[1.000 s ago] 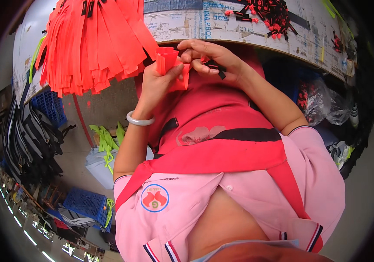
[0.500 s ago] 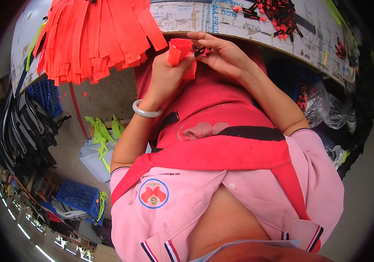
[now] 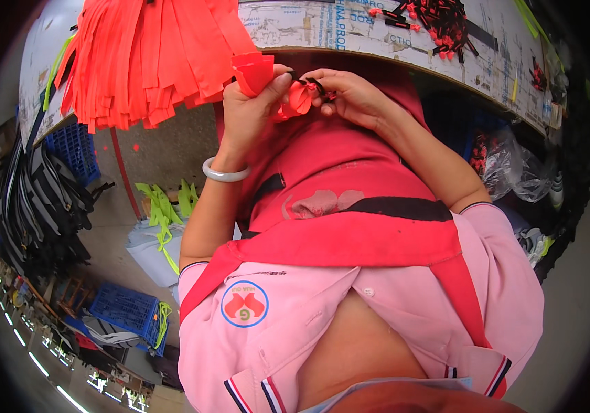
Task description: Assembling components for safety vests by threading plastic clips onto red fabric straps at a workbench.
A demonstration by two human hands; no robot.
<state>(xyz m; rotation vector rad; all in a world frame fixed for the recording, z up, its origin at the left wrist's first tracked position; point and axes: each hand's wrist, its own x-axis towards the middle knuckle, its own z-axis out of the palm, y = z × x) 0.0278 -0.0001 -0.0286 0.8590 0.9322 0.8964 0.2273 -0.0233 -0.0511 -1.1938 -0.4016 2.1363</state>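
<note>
In front of my apron, close to the table edge, my left hand [image 3: 250,113] is closed on a folded orange-red fabric strip [image 3: 253,72]. Part of the strip shows again between the two hands. My right hand [image 3: 355,98] is to its right, fingers pinched around small black pieces with orange-red bits [image 3: 314,87]. The black end by my left fingertips almost meets these pieces; whether they are joined is hidden by the fingers. Left of my hands, a thick bundle of orange-red strips [image 3: 147,65] hangs over the table edge.
On the worn white table [image 3: 295,31] lies a pile of small black-and-red pieces [image 3: 439,27]. Black and grey straps [image 3: 33,199] hang at the left, near a blue crate [image 3: 73,151]. Clear plastic bags [image 3: 515,168] sit under the table at right.
My left hand has moved a little left with the strip, away from my right hand. An orange-red loop now shows between the hands. The right hand has shifted slightly downward.
</note>
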